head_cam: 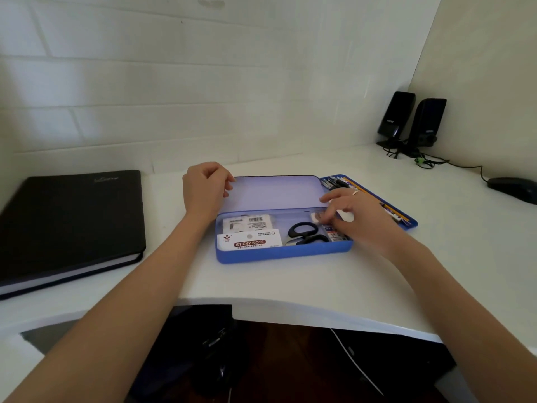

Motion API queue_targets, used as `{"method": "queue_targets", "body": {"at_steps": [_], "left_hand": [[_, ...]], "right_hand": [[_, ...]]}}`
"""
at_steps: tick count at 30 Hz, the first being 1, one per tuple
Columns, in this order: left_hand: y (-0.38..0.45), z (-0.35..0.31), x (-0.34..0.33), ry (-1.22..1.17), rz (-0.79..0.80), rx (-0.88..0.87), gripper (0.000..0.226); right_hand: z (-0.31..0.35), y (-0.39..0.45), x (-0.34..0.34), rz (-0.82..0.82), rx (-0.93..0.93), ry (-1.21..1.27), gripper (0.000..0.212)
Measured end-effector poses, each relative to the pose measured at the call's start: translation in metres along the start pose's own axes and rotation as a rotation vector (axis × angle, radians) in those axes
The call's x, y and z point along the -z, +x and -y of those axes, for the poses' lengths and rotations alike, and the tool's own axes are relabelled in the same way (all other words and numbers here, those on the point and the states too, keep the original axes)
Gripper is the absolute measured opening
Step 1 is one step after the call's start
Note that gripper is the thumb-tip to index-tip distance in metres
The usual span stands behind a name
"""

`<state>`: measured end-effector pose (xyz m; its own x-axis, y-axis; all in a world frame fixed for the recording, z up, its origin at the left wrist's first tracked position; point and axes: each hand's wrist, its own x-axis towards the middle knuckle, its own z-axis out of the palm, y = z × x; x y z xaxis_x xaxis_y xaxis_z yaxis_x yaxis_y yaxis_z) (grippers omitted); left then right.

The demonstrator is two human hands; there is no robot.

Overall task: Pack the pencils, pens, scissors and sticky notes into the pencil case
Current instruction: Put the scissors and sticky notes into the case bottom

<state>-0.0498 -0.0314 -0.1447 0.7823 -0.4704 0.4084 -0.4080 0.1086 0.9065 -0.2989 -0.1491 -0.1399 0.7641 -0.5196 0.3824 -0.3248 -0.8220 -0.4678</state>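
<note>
A blue pencil case lies open on the white desk, its lid tilted back. Inside, a white sticky note pack lies at the left front, another white packet behind it, and black-handled scissors in the middle. My left hand rests with curled fingers at the lid's left corner. My right hand reaches into the case's right end, fingertips on a small packet. A blue tray with pens and pencils lies right of the case, partly hidden by my right hand.
A black notebook lies at the left of the desk. Two black speakers stand in the back right corner, with cables and a black mouse at the far right. The desk's front edge curves below the case.
</note>
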Motion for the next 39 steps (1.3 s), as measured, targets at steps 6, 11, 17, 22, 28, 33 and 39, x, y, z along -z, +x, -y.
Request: {"method": "queue_targets", "body": {"at_steps": [6,11,17,22,28,33,39], "left_hand": [[0.001,0.001,0.000,0.029,-0.002,-0.016,0.024],[-0.001,-0.001,-0.001,0.033,-0.008,-0.016,0.024],[-0.002,-0.002,0.000,0.038,-0.006,-0.008,0.024],[-0.001,0.000,0.001,0.038,0.008,0.000,0.024],[-0.001,-0.001,0.002,0.031,0.017,0.014,0.023],[-0.001,-0.003,0.001,0.038,0.020,0.013,0.022],[-0.002,-0.002,0.001,0.060,0.006,0.004,0.023]], "right_hand": [[-0.001,-0.002,0.003,-0.049,0.028,-0.102,0.036],[-0.004,-0.003,0.004,-0.069,-0.022,-0.229,0.043],[-0.001,0.000,0.001,-0.094,-0.075,-0.117,0.044],[0.000,-0.001,-0.009,0.099,0.000,-0.031,0.058],[-0.001,-0.003,-0.008,0.064,-0.018,-0.030,0.045],[0.012,-0.010,-0.001,0.137,-0.005,0.178,0.022],[0.009,-0.007,0.001,0.140,-0.020,0.226,0.020]]}}
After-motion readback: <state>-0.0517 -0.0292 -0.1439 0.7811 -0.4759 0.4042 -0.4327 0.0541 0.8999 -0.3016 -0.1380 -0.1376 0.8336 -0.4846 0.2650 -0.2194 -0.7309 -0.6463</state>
